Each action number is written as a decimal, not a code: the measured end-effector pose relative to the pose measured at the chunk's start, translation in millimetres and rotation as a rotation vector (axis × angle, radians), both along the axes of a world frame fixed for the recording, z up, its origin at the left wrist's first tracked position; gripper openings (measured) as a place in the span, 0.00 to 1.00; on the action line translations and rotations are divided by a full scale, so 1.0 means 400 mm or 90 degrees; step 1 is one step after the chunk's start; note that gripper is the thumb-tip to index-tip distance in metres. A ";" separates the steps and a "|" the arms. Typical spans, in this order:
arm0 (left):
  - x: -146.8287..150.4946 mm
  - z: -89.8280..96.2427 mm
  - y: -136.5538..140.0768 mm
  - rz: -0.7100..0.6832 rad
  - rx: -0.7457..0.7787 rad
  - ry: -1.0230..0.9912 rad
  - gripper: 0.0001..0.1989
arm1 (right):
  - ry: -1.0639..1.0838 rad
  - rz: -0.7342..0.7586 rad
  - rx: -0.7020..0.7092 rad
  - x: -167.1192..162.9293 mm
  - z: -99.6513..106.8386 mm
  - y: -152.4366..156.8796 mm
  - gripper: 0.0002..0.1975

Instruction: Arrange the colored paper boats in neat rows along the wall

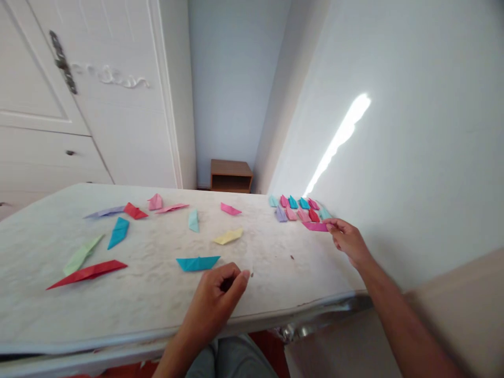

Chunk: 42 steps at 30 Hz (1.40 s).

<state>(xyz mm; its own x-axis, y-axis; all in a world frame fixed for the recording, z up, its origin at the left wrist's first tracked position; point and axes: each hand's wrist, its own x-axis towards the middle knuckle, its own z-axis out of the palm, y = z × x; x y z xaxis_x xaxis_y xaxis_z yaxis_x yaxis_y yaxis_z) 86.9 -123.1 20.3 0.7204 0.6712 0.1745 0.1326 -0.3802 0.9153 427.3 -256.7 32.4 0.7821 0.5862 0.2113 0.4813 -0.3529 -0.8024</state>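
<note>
My right hand (348, 240) pinches the end of a magenta folded paper boat (315, 227) at the right side of the table. Just behind it, small folded paper boats in pink, blue, red, lilac and pale teal stand close together in two rows, with a red one (313, 216) and a lilac one (281, 213) in the front row. My left hand (216, 294) is loosely curled above the front of the table, thumb against the fingers, with nothing visible in it. Nearest to it lies a blue paper boat (198, 263); a yellow one (229, 237) rests farther back.
More paper boats lie scattered on the white table (149, 294), among them a long red one (88, 274), a light green one (82, 254) and a pink one (230, 209). A wall (413, 157) borders the right side. Behind stand a white wardrobe (134, 131) and a brown wooden box (231, 168).
</note>
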 end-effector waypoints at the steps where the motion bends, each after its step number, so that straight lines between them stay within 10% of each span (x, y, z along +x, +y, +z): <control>1: 0.024 0.001 -0.008 -0.026 0.005 0.013 0.22 | -0.042 -0.053 -0.056 0.038 -0.007 -0.013 0.18; 14: 0.082 -0.023 -0.033 -0.072 0.044 0.090 0.23 | -0.198 -0.229 -0.257 0.223 -0.084 -0.007 0.14; 38: 0.074 -0.031 -0.039 -0.052 0.091 0.087 0.24 | -0.401 -0.095 -0.283 0.135 -0.112 -0.041 0.16; 42: 0.074 -0.029 -0.038 -0.051 0.076 0.092 0.23 | -0.407 -0.128 -0.169 0.120 -0.109 -0.039 0.18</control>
<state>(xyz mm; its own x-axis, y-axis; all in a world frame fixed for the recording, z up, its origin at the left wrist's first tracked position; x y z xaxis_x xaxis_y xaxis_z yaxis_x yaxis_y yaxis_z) 116.4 -138.2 8.7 0.7942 0.5910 0.1409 0.2234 -0.4998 0.8368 475.5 -272.2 -11.1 0.6513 0.5390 0.5342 0.7333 -0.6282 -0.2602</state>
